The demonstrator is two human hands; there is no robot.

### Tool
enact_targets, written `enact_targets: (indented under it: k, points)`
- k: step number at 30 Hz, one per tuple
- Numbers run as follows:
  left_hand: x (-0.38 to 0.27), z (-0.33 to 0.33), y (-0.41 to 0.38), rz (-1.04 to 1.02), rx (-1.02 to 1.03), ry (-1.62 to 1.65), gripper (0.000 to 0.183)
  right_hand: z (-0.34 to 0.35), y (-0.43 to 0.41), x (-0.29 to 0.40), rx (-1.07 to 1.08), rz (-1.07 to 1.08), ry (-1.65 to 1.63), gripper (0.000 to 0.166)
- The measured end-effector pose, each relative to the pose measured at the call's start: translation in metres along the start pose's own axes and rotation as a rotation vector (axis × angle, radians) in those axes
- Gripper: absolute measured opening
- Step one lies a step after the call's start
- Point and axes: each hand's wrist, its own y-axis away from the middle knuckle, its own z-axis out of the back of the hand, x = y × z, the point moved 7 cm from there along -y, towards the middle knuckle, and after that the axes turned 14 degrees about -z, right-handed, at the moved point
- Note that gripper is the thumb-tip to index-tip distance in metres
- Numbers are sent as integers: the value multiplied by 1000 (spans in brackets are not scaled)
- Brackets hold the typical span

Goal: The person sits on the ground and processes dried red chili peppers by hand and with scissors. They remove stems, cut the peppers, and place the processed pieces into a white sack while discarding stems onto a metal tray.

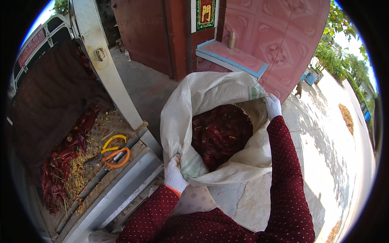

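Note:
A white woven plastic sack (177, 115) with green stripes stands before me, its mouth spread wide. Dried red chili peppers (220, 133) fill the part of its inside that I can see. My left hand (175, 176), in a white knit glove, grips the near left side of the rim. On the far right side of the rim, my right hand (273, 106), gloved the same way, is closed on the sack's edge. The bottom of the sack is hidden.
At left is a truck bed (103, 127) with more red chili peppers (60, 164), loose seeds and a dark cloth (57, 91). Scissors (115, 152) with yellow and orange handles lie near its edge. Behind the sack, a plastic bottle (232, 39) stands on a pink tiled ledge (225, 53).

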Motion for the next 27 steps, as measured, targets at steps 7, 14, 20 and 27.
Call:
enact_targets:
  k: [7, 14, 20, 27]
  points:
    - [-13, -5, -17, -46, -76, -14, 41, -10, 1, -51, -146, 139, 446, 32]
    - [-4, 5, -23, -8, -59, 60, 43, -35, 73, 53, -193, 415, 1010, 31]
    - [6, 32, -21, -98, 40, -256, 47, -174, 85, -136, 539, -118, 1078, 66]
    - [2, 44, -14, -157, 29, -276, 49, -297, 54, -197, 528, -436, 965, 102]
